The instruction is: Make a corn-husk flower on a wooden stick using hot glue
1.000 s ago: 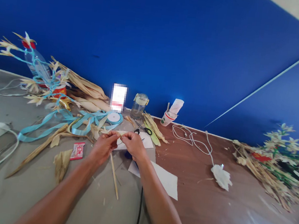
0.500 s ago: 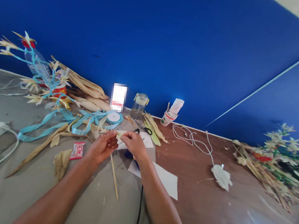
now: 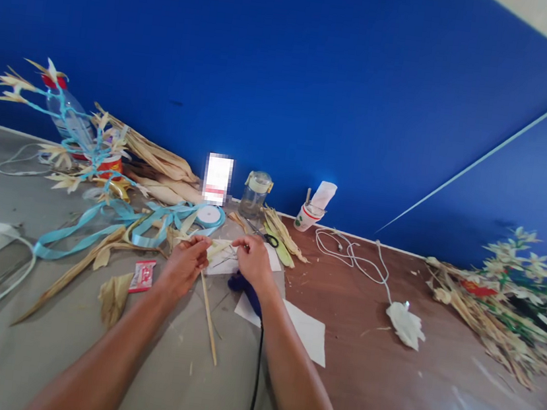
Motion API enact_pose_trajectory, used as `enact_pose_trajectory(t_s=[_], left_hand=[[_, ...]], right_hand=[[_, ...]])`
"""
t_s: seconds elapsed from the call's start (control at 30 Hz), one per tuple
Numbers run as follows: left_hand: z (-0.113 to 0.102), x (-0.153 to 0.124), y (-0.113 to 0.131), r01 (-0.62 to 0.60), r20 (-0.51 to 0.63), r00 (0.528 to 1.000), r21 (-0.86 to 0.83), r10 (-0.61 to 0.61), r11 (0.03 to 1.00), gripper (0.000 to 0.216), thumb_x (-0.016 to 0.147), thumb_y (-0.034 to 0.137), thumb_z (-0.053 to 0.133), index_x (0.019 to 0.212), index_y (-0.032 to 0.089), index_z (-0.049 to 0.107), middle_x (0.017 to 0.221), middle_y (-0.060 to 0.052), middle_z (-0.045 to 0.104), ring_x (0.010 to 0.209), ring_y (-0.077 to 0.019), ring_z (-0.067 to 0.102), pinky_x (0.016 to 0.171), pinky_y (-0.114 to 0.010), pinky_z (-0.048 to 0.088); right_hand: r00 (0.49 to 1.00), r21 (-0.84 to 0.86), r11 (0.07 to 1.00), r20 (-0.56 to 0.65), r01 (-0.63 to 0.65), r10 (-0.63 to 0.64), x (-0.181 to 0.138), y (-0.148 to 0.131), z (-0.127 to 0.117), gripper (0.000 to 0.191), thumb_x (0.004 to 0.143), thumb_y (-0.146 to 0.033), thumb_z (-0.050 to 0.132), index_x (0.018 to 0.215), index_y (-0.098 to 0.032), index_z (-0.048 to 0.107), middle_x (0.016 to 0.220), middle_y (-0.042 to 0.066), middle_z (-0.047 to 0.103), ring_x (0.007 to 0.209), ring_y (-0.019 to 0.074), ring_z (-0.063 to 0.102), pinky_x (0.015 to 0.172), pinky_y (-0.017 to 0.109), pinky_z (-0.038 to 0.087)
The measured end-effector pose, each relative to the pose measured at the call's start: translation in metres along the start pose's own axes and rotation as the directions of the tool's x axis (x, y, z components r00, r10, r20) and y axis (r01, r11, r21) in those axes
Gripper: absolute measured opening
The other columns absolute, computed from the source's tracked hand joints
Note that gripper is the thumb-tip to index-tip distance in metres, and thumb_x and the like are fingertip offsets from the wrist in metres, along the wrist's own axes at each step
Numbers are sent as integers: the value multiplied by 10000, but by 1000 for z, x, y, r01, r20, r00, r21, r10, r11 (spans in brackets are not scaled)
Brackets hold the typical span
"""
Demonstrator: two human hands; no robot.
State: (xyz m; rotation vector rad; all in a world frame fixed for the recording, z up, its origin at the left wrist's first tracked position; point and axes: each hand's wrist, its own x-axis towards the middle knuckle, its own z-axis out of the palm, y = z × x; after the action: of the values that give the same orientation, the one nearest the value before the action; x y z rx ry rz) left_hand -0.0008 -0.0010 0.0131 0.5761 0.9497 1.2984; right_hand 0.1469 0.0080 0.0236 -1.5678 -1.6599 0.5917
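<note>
Over a white sheet, my left hand pinches a pale strip of corn husk between thumb and fingers. My right hand has its fingers closed at the strip's right end, thumb and forefinger close together. Just under the right wrist lies a dark blue tool with a black cord, partly covered by the arm. Scissors with black handles rest beyond the right hand. A thin pale stick lies on the table below my left hand.
Blue ribbon and its spool lie left of the hands, near dried husks and a blue-stemmed husk flower branch. A jar and paper cup stand behind. White cable and husk flowers lie right.
My hands have moved apart slightly, the right one to the right and the left one to the left. More of the pale husk strip and the dark blue tool now shows.
</note>
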Motion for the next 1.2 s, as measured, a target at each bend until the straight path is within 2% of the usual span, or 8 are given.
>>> enact_pose_trajectory(t_s=[0.07, 0.23, 0.43, 0.57, 0.73, 0.83, 0.97, 1.2], left_hand=[[0, 1, -1, -42, -27, 999, 75, 44, 996, 267, 552, 293, 760, 621, 153, 543, 442, 93, 369, 389, -26, 304, 395, -167, 234], [-3, 3, -1, -57, -31, 998, 112, 61, 992, 267, 568, 324, 742, 612, 157, 539, 424, 95, 355, 388, -32, 292, 402, -168, 243], [-4, 4, 1, -63, 2, 998, 75, 63, 995, 245, 585, 289, 725, 624, 162, 519, 417, 102, 335, 382, -29, 272, 405, -164, 246], [-2, 2, -1, -33, 55, 998, 80, 29, 996, 247, 580, 282, 727, 614, 160, 515, 415, 104, 318, 378, -28, 250, 396, -170, 223], [1, 0, -1, -7, 43, 999, 81, 4, 997, 273, 566, 291, 739, 624, 159, 508, 430, 107, 316, 382, -25, 248, 400, -173, 220], [1, 0, -1, 1, 27, 1000, 35, -2, 999, 281, 562, 279, 744, 640, 161, 501, 436, 110, 318, 384, -24, 241, 394, -172, 204], [-2, 2, -5, 10, 59, 998, 15, -11, 1000, 276, 579, 266, 739, 669, 168, 498, 429, 120, 286, 381, -25, 217, 393, -171, 190], [-2, 2, -8, 52, 132, 990, 36, -57, 998, 262, 578, 247, 729, 662, 165, 494, 434, 115, 295, 384, -23, 222, 396, -173, 195]], right_hand=[[1000, -7, 1000, -12, -15, 15, 4, 5, -2, 156, 760, -184, 522, 838, -176, 658, 878, 66, 614, 849, 184, 560, 829, 311, 420], [995, -159, 983, -55, -95, 88, 16, 14, -18, 318, 778, -293, 577, 1054, -140, 625, 929, 96, 629, 834, 193, 583, 786, 308, 430], [990, -407, 909, 57, -93, 127, 25, 24, -36, 207, 804, -253, 535, 940, -172, 670, 961, 99, 661, 875, 198, 610, 776, 283, 422], [980, -474, 871, 74, -130, 186, 23, 32, -47, 187, 803, -221, 517, 896, -163, 669, 936, 115, 670, 853, 213, 617, 728, 291, 417], [964, -451, 885, 166, -112, 206, -7, 25, -57, 213, 848, -291, 472, 796, -184, 649, 791, 61, 681, 756, 167, 622, 660, 250, 405], [929, -478, 875, 288, -72, 234, -37, 13, -55, 331, 800, -457, 544, 990, -192, 605, 891, 73, 676, 819, 203, 622, 663, 272, 410], [935, -641, 768, 267, -10, 235, -65, 3, -44, 667, 717, -471, 637, 1275, -171, 428, 1099, 157, 601, 935, 287, 607, 732, 343, 423], [911, -725, 688, 286, 3, 298, -71, 8, -41, 547, 715, -429, 634, 1183, -183, 491, 1030, 144, 629, 896, 295, 626, 711, 353, 436]])
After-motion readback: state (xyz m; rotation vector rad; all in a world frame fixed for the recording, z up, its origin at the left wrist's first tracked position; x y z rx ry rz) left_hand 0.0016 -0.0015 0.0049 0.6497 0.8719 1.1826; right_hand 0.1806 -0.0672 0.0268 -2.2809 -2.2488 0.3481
